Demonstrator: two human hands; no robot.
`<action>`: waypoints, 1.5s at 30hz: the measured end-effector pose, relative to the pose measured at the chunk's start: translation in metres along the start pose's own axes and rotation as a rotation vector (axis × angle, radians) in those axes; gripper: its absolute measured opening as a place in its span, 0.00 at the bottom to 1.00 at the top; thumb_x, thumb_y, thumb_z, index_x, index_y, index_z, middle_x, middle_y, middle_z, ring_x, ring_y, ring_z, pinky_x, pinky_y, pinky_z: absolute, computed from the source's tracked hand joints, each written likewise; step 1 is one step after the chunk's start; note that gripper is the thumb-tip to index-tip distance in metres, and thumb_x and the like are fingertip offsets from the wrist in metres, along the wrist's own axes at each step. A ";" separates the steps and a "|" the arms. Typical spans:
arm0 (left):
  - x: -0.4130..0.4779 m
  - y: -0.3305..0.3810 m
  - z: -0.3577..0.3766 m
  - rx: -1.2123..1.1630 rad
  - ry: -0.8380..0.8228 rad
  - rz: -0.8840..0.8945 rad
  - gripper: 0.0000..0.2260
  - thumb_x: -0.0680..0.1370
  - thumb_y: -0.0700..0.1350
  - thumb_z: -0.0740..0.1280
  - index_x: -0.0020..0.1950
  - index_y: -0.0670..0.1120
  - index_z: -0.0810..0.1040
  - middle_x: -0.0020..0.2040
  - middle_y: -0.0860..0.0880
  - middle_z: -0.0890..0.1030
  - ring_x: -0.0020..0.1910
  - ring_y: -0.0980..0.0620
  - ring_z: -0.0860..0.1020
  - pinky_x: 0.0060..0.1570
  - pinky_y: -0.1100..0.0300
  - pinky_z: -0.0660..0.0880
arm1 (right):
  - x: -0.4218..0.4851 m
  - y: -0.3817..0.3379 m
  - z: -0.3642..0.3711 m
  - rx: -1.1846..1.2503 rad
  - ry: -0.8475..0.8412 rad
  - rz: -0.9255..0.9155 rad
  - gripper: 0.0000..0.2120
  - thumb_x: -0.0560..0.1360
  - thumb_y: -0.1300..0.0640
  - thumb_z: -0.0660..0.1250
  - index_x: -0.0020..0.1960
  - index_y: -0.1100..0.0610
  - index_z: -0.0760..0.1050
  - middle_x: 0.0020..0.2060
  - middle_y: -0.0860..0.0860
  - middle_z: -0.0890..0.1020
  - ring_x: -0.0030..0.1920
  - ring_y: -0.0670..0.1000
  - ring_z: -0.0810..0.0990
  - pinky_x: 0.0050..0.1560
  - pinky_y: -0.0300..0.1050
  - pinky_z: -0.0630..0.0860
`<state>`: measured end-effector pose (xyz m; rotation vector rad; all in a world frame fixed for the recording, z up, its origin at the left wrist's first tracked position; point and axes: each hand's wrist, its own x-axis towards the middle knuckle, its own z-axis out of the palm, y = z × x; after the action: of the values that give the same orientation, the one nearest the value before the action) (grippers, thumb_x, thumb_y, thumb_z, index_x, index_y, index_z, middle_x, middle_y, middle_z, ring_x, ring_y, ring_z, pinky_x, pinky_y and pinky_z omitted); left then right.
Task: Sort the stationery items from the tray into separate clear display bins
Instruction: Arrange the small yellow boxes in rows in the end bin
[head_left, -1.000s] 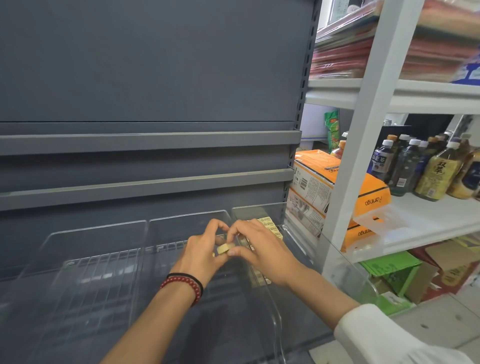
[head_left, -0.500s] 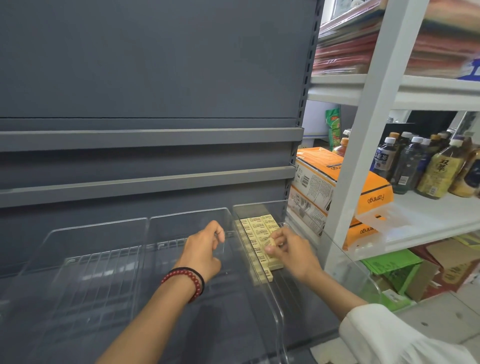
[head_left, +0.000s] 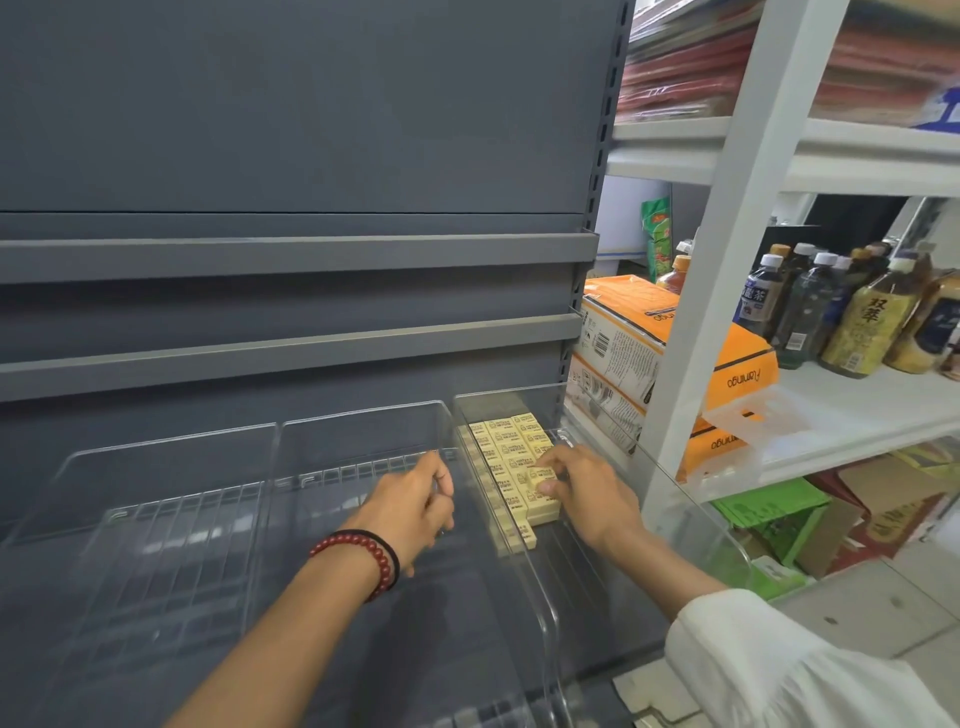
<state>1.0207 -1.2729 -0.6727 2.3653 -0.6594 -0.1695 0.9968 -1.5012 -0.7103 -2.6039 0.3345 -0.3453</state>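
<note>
Eraser (head_left: 540, 476) sits pinched in right grip (head_left: 592, 499), atop stack (head_left: 511, 449).

There were three clear bins (head_left: 358, 431), two stacked orange boxes (head_left: 634, 299), and two hands: left hand (head_left: 410, 504), right hand (head_left: 587, 493). The yellow erasers (head_left: 506, 441), three columns wide, were partly hidden and uncountable.

even indoor light, soft glare on clear bins (head_left: 363, 467), upper right shelf (head_left: 831, 150) blurred, wide-angle bend at edges

Shop, drink bottles (head_left: 852, 317), gondola shelving (head_left: 291, 254)
</note>
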 end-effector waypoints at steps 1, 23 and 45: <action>0.000 -0.001 0.001 0.035 -0.011 0.008 0.04 0.79 0.42 0.57 0.48 0.50 0.67 0.40 0.52 0.81 0.31 0.58 0.78 0.20 0.68 0.68 | 0.001 0.001 0.000 0.002 0.031 0.026 0.11 0.78 0.53 0.67 0.59 0.46 0.75 0.56 0.45 0.76 0.55 0.49 0.75 0.49 0.46 0.73; -0.013 -0.019 0.001 0.051 -0.193 -0.075 0.07 0.78 0.45 0.64 0.44 0.55 0.67 0.53 0.56 0.75 0.27 0.58 0.78 0.31 0.68 0.72 | 0.017 0.015 0.006 0.031 0.018 0.169 0.13 0.75 0.49 0.69 0.53 0.48 0.66 0.48 0.44 0.82 0.48 0.49 0.80 0.44 0.46 0.78; -0.010 0.020 -0.014 -0.800 0.192 -0.265 0.12 0.82 0.52 0.57 0.54 0.43 0.71 0.40 0.45 0.84 0.32 0.47 0.84 0.26 0.57 0.79 | -0.024 -0.093 -0.022 0.300 -0.251 -0.544 0.17 0.73 0.53 0.73 0.60 0.52 0.79 0.49 0.43 0.79 0.49 0.43 0.78 0.56 0.36 0.71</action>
<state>1.0075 -1.2726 -0.6500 1.6500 -0.1281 -0.2597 0.9831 -1.4248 -0.6497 -2.3615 -0.4846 -0.2208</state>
